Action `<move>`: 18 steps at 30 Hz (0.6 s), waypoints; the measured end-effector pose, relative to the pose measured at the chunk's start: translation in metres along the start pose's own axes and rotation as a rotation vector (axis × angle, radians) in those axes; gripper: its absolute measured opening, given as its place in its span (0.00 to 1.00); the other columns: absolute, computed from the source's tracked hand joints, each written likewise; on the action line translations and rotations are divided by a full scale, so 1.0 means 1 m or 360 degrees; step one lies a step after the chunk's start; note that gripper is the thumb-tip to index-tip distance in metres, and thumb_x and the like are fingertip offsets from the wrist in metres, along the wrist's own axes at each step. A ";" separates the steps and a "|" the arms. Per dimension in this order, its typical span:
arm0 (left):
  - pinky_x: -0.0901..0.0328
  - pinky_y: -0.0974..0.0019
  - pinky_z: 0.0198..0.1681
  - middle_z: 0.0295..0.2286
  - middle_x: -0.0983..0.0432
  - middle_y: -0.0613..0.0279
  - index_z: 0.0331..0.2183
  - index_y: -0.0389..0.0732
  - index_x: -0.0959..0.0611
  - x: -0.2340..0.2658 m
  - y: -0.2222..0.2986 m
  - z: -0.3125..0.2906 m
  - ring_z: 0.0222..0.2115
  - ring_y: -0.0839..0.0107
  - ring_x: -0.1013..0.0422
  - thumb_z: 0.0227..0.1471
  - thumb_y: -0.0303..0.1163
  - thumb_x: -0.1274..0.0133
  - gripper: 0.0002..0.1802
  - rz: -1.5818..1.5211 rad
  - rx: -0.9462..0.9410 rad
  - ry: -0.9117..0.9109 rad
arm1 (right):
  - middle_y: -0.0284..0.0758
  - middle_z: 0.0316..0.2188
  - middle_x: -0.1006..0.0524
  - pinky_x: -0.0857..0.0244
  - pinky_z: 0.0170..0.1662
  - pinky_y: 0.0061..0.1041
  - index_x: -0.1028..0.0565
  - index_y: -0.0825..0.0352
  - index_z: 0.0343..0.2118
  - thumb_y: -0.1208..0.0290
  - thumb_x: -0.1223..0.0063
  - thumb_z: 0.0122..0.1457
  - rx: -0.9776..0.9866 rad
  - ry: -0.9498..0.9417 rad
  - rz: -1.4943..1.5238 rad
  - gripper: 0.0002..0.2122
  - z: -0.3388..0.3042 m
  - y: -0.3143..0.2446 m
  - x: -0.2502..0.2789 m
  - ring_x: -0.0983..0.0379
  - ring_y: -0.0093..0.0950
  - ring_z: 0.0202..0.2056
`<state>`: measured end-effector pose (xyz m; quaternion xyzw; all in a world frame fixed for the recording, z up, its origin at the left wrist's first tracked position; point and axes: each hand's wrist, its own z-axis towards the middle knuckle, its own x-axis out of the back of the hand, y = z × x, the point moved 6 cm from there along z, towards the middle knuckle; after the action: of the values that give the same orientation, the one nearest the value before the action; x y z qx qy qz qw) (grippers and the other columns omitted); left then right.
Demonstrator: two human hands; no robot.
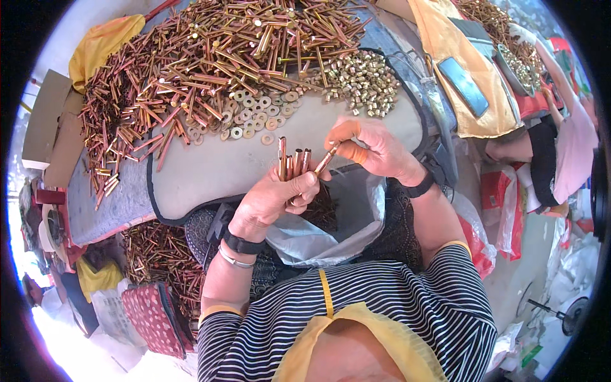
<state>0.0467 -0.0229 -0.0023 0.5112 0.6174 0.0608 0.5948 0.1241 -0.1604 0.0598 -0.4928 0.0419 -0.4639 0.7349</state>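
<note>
My left hand (280, 194) is closed round a bunch of several copper-coloured metal rods (297, 163), which look like bolts or sleeves and stand roughly upright. One more rod (326, 160) leans out to the right between my two hands. My right hand (372, 148), with orange covers on thumb and forefinger, pinches the upper end of that rod; whether a small nut sits there is hidden by the fingers. Beyond my hands lie a heap of small brass-coloured nuts (363, 83) and a scatter of flat washers (261, 114) on a grey mat (210, 184).
A large heap of copper-coloured bolts (210, 57) covers the table's far side. An open white sack (305, 245) sits at my lap, with more bolts (159, 251) lower left. A phone (463, 86) lies on yellow cloth at right. Another person's arm (557, 70) reaches to a far-right heap.
</note>
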 end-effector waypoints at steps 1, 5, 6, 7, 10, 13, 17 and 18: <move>0.50 0.80 0.18 0.19 0.36 0.73 0.39 0.35 0.22 0.003 0.001 0.000 0.16 0.84 0.43 0.55 0.32 0.47 0.11 0.0225 -0.0025 0.0123 | 0.35 0.26 0.27 0.36 0.32 0.25 0.26 0.68 0.32 0.78 0.46 0.55 -0.0003 0.0000 -0.0001 0.03 -0.001 0.001 0.001 0.29 0.32 0.28; 0.43 0.78 0.22 0.21 0.32 0.72 0.39 0.34 0.22 0.006 0.014 0.004 0.20 0.82 0.37 0.56 0.27 0.49 0.09 0.1138 -0.0661 0.0412 | 0.35 0.19 0.31 0.40 0.27 0.27 0.26 0.69 0.28 0.69 0.47 0.57 -0.0128 0.0074 -0.0474 0.08 -0.003 0.009 -0.006 0.32 0.29 0.23; 0.43 0.78 0.22 0.21 0.32 0.72 0.39 0.34 0.22 0.007 0.011 0.004 0.20 0.82 0.37 0.56 0.27 0.49 0.09 0.1139 -0.0660 0.0411 | 0.35 0.16 0.33 0.42 0.26 0.27 0.26 0.70 0.26 0.65 0.47 0.58 -0.0250 0.0138 -0.0648 0.12 -0.005 0.013 -0.007 0.33 0.27 0.21; 0.42 0.77 0.24 0.22 0.31 0.73 0.39 0.34 0.21 0.004 0.018 0.001 0.22 0.83 0.37 0.56 0.26 0.50 0.09 0.1550 -0.0841 0.0545 | 0.35 0.16 0.33 0.42 0.26 0.27 0.26 0.70 0.26 0.65 0.47 0.58 -0.0248 0.0142 -0.0655 0.12 -0.005 0.014 -0.007 0.33 0.27 0.21; 0.40 0.76 0.27 0.23 0.30 0.75 0.40 0.35 0.21 0.006 0.017 0.002 0.25 0.85 0.37 0.56 0.26 0.50 0.09 0.1754 -0.0931 0.0741 | 0.32 0.13 0.37 0.45 0.24 0.27 0.27 0.71 0.24 0.58 0.47 0.58 -0.0778 0.0077 -0.0185 0.17 -0.012 0.036 -0.007 0.37 0.20 0.19; 0.40 0.76 0.28 0.24 0.30 0.77 0.40 0.36 0.20 0.014 0.017 0.003 0.26 0.85 0.39 0.57 0.27 0.50 0.09 0.1387 -0.0772 0.0760 | 0.30 0.14 0.38 0.46 0.23 0.24 0.26 0.71 0.25 0.55 0.48 0.59 -0.0645 0.0107 -0.0173 0.19 -0.010 0.031 -0.005 0.40 0.16 0.21; 0.43 0.79 0.28 0.24 0.33 0.78 0.39 0.36 0.20 0.016 0.016 0.005 0.25 0.86 0.42 0.58 0.29 0.51 0.10 0.1203 -0.0617 0.0610 | 0.27 0.19 0.33 0.44 0.28 0.18 0.26 0.69 0.28 0.59 0.46 0.58 -0.0626 0.0498 0.0189 0.15 -0.014 0.037 -0.006 0.39 0.16 0.25; 0.43 0.79 0.28 0.24 0.34 0.79 0.39 0.37 0.20 0.014 0.015 0.005 0.25 0.86 0.42 0.58 0.29 0.51 0.09 0.1201 -0.0590 0.0563 | 0.26 0.22 0.30 0.42 0.30 0.16 0.26 0.68 0.29 0.61 0.45 0.58 -0.0651 0.0369 0.0115 0.13 -0.014 0.040 -0.006 0.37 0.15 0.27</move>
<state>0.0621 -0.0091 -0.0030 0.5671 0.4587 0.4691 0.4980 0.1384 -0.1623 0.0198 -0.5730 0.2369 -0.4727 0.6263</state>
